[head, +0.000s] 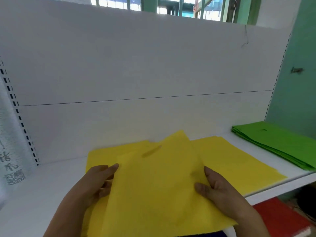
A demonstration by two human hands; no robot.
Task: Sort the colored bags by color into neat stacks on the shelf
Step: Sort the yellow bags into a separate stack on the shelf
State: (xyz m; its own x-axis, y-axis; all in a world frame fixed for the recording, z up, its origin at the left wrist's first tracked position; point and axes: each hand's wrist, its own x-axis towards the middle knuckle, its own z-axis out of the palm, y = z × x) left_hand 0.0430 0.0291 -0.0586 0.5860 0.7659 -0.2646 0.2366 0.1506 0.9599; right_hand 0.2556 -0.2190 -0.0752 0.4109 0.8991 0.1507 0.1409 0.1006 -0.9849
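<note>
Both hands, left point(95, 182) and right point(217, 187), pinch a yellow bag's point(153, 182) side edges above the yellow stack point(239, 161) on the shelf point(42, 185). Next: square it, lay it flat.

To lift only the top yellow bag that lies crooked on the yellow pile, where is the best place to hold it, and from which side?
Probably by its two side edges, from the near side. The top yellow bag lies flat and skewed on the yellow pile, its near end overhanging the shelf front. The left hand and right hand already pinch those edges, thumbs on top.
</note>
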